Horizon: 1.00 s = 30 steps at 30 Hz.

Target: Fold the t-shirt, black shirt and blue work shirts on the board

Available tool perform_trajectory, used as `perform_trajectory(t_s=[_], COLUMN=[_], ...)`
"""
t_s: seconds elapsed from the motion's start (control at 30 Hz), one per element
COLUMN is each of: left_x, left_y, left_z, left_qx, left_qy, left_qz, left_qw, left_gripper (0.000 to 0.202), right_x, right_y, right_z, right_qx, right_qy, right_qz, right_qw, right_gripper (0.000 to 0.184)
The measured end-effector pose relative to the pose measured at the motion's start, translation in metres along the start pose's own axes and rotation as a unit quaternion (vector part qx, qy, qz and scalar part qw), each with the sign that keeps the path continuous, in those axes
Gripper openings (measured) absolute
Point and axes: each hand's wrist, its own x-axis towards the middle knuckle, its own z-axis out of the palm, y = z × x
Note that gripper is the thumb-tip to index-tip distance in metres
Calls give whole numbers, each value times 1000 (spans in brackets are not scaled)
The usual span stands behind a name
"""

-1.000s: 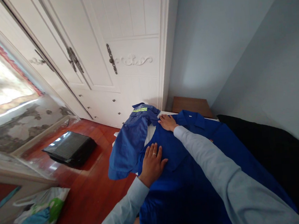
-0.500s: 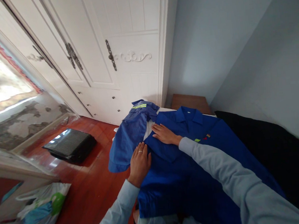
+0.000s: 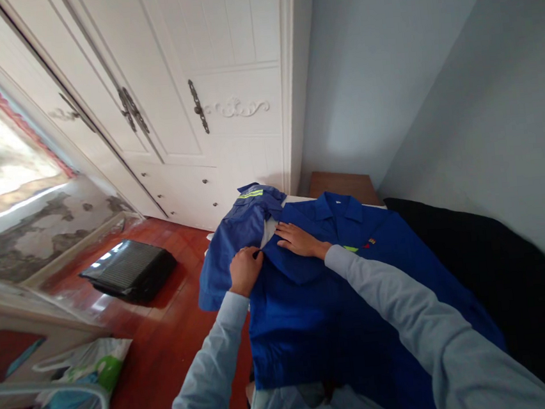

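Note:
A blue work jacket (image 3: 303,323) is spread out in front of me, its collar (image 3: 350,210) at the far side and small red and yellow-green marks on the chest. My left hand (image 3: 246,271) is closed at the jacket's left edge, thumb and fingers pinching the fabric. Flat on the jacket, just to the right, lies my right hand (image 3: 299,239) with fingers stretched out. Beyond my left hand is another blue garment (image 3: 236,230) with a yellow reflective stripe, draped over the left side of the surface. Most of the white surface below is hidden.
A white wardrobe (image 3: 243,149) stands ahead, beside a small brown wooden stand (image 3: 342,185). Black fabric (image 3: 449,239) lies to the right. On the red floor (image 3: 171,349) are a black ribbed case (image 3: 127,270) and a plastic bag (image 3: 109,368), with a pale metal bar (image 3: 53,385) near it.
My left hand has gone from lying flat on the jacket to pinching its left edge. The right hand stays flat in the same place on the cloth. The view has shifted slightly.

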Motion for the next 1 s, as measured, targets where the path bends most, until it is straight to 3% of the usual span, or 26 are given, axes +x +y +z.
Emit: perform_trajectory(t_s=[0.17,0.37,0.47,0.57,0.67,0.73,0.87,1.0], left_x=[5,-4,-7,-4,3,6,4,-4], left_y=[-12,-14,-11,-2,9,14,11,3], left_z=[-4,7,11,13,18,24,40,50], left_qx=[-66,-63,-48,-34,0,44,123,130], left_qy=[25,57,110,136,84,38,-29,-15], left_qz=[-28,-12,23,120,262,310,300,285], left_qw=[997,996,993,983,961,949,946,950], left_gripper=[22,31,38,39,39,44,58,62], right_x=[-9,-14,-13,-9,1,9,22,23], right_y=[5,9,9,10,13,17,37,65], right_z=[-1,3,3,0,-6,-10,-16,-16], right_qx=[2,-24,-22,-15,-21,-37,-58,-33], right_qy=[-9,-9,-17,-17,6,14,-46,-126], right_qz=[15,28,30,30,26,34,95,102], right_qw=[1000,999,999,999,999,999,993,986], right_gripper=[56,58,58,61,63,64,71,76])
